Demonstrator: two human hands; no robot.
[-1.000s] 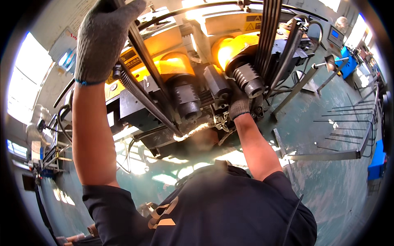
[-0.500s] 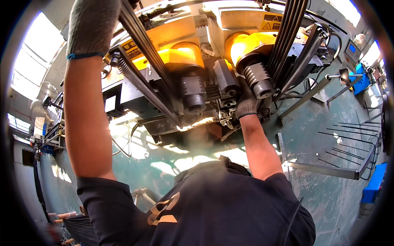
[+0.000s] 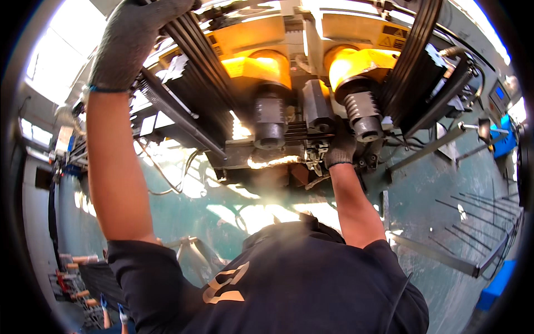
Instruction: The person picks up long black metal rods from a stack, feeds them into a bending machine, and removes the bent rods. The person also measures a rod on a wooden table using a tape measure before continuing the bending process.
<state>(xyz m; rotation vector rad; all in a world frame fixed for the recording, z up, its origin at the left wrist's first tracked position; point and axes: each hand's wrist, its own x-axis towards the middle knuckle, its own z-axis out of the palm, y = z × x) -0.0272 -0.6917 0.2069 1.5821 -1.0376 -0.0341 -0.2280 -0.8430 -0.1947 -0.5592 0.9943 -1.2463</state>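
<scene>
My left hand (image 3: pixel 125 47), in a grey knit glove with a blue cuff edge, is raised at the upper left. Its fingers wrap over a bundle of long dark metal rods (image 3: pixel 203 61) that slants down into a yellow and black machine. Low at the machine's middle, my right hand (image 3: pixel 341 149) wears a dark grey glove and reaches in beside a small metal mechanism (image 3: pixel 316 155). Its fingers are hidden behind the machine parts. Just above it are a dark angular block (image 3: pixel 318 108) and the right ridged spindle (image 3: pixel 361 114). A matching left spindle (image 3: pixel 270 119) stands apart from both hands.
A second rod bundle (image 3: pixel 409 61) slants at the right. A coil spring (image 3: pixel 172 114) lies below my left hand. On the green floor to the right stands a rack with thin prongs (image 3: pixel 473 217). Another person's gloved hands (image 3: pixel 113 312) show at the lower left.
The machine has shifted a little rightward in the picture. My left hand sits slightly lower, with more of its fingers showing. Another person's hands have come into view at the lower left.
</scene>
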